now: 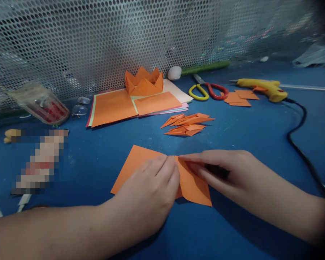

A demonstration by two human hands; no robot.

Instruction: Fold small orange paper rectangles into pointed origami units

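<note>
A sheet of orange paper [132,162] lies on the blue table, creased down its middle with its right half raised a little. My left hand [158,184] rests on the sheet near the crease, its fingers bunched together and pressing on the paper. At the top of the crease, my right hand [222,168] pinches the edge between thumb and fingers. Just beyond the sheet sit several folded orange paper pieces [189,123]. Farther back, an orange paper crown shape [143,82] stands on a stack of coloured paper [112,106].
Scissors [208,91], small orange squares [237,98] and a yellow glue gun [268,88] with a black cord lie at back right. On the left are a plastic jar [43,104], clear glasses [80,107] and a blurred-out object [42,162]. A perforated metal panel [97,43] borders the table behind.
</note>
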